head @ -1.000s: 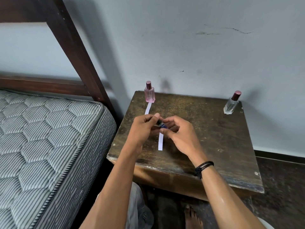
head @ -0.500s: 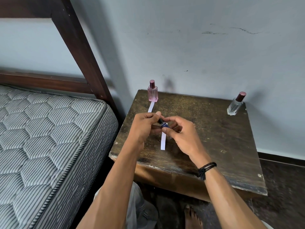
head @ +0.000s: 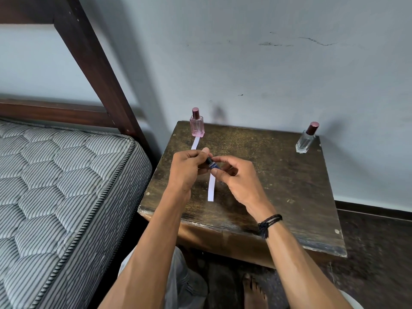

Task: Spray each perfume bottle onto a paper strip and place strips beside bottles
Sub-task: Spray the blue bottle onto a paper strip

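Pinching small blue bottle [head: 213, 165] | left hand [head: 186, 169], right hand [head: 236, 177] | white strip [head: 211, 188] beneath

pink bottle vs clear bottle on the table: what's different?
Colour: the pink bottle has pink-tinted glass; the clear bottle is colourless.
Place: the pink bottle stands at the back left corner of the table, the clear bottle at the back right.
Strip: a paper strip runs forward from the pink bottle's base; none lies by the clear bottle.
Shared: both stand capped, with dark red caps.
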